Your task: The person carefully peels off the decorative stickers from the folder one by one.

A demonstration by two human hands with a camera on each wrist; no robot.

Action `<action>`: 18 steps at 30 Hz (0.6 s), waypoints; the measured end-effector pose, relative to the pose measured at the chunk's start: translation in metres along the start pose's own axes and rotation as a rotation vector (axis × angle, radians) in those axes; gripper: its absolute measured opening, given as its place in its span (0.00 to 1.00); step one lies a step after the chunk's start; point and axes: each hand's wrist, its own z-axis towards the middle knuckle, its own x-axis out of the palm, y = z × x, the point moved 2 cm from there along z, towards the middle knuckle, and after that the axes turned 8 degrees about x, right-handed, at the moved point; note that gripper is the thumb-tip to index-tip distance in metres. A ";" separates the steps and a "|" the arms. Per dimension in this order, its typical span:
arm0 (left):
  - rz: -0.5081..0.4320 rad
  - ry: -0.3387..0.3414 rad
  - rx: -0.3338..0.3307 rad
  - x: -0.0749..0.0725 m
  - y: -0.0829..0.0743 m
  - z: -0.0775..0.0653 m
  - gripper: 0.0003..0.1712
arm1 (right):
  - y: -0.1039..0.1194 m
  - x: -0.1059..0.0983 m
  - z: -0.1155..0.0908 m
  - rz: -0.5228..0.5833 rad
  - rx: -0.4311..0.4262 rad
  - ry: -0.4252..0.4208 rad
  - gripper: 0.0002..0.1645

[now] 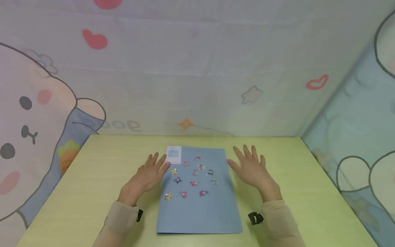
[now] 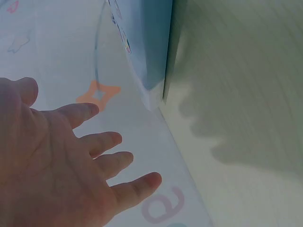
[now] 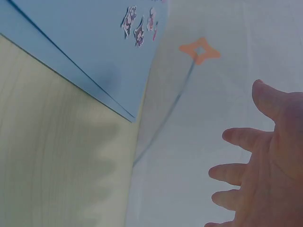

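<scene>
A blue folder (image 1: pixel 197 216) lies on the table, with several small cartoon stickers (image 1: pixel 194 183) scattered over its upper part. A white label (image 1: pixel 174 155) with a pale blue square covers its top left corner. My left hand (image 1: pixel 151 174) hovers beside the folder's left edge, fingers spread and holding nothing; the left wrist view shows its palm (image 2: pixel 52 161) and the folder's side (image 2: pixel 154 42). Off the right edge, my right hand (image 1: pixel 251 168) hovers with spread, empty fingers. In the right wrist view the folder's edge (image 3: pixel 80 78) shows layered sheets or covers.
The pale yellow-green table (image 1: pixel 308 206) reaches back to a printed cloth (image 1: pixel 197 68) with hearts and stars. More cloth with cartoon animals hangs at the left (image 1: pixel 31 137) and right sides. A dark band (image 1: pixel 255 218) sits at the right wrist.
</scene>
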 end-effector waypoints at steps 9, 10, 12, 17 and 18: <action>-0.135 0.037 -0.019 0.008 0.002 0.007 0.44 | 0.000 -0.002 0.003 0.053 -0.012 0.028 0.43; -0.149 0.038 -0.022 0.008 0.002 0.008 0.44 | 0.000 -0.002 0.003 0.056 -0.017 0.031 0.43; -0.172 0.037 -0.031 0.010 0.002 0.010 0.45 | 0.000 -0.001 0.004 0.062 -0.022 0.038 0.43; -0.181 0.014 -0.031 0.013 0.004 0.016 0.50 | 0.003 0.001 0.007 0.085 -0.035 0.045 0.42; -0.180 0.010 -0.030 0.013 0.005 0.018 0.50 | 0.004 0.001 0.007 0.088 -0.036 0.044 0.42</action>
